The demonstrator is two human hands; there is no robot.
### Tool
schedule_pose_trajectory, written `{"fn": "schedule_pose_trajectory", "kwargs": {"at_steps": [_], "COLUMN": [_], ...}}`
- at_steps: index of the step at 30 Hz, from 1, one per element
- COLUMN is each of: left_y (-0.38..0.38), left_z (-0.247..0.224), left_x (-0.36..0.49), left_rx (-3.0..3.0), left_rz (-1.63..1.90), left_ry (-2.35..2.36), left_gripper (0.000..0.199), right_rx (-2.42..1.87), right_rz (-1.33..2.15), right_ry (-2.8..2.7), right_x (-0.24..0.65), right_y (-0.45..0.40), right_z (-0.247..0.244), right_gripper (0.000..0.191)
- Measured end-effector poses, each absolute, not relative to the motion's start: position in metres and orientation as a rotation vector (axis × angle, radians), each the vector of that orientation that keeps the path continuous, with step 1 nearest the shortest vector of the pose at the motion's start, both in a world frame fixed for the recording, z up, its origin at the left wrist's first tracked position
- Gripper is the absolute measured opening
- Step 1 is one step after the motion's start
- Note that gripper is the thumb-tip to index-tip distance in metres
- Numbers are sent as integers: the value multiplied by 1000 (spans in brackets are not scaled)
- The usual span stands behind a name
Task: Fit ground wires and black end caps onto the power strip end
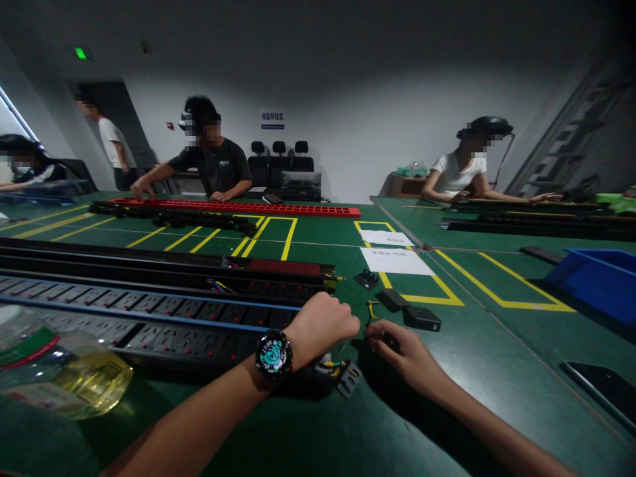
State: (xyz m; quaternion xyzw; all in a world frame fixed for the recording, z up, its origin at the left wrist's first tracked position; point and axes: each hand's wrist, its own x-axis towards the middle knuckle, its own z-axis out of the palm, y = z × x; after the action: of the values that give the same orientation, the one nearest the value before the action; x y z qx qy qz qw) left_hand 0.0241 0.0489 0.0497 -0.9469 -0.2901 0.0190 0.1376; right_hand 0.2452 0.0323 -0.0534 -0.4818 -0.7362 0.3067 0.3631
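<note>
My left hand (325, 324), with a watch (273, 356) on its wrist, is closed over the right end of the black socket strips (183, 339); what its fingers hold, if anything, is hidden. Just right of it, my right hand (400, 348) has thumb and fingertips drawn together near a small yellow-green wire (370, 310); I cannot make out anything between them. A grey slotted bracket (348, 379) lies at the strip end below my left hand. Beyond my right hand are two black blocks (421, 317) (392, 299) and a small black part (366, 279).
A bottle of yellow liquid (74, 371) lies at left. White papers (397, 261), a blue bin (596, 281) and a phone (603, 391) are on the green table (477, 344). A person (223, 165) touches a long red frame (238, 207); others are at the back and sides.
</note>
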Motion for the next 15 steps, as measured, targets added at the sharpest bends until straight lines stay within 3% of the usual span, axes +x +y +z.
{"fn": "schedule_pose_trajectory", "kwargs": {"at_steps": [12, 15], "left_y": [54, 58], "left_z": [50, 47], "left_x": [17, 12], "left_rx": [-2765, -2773], "left_rz": [34, 1], "left_ry": [-973, -1003], "left_gripper": [7, 14], "right_rx": [-1249, -1250], "right_rz": [778, 772], "right_ry": [-1899, -1901], "right_x": [245, 244], "right_y": [33, 33], "right_z": [-55, -53], "right_gripper": [22, 22]}}
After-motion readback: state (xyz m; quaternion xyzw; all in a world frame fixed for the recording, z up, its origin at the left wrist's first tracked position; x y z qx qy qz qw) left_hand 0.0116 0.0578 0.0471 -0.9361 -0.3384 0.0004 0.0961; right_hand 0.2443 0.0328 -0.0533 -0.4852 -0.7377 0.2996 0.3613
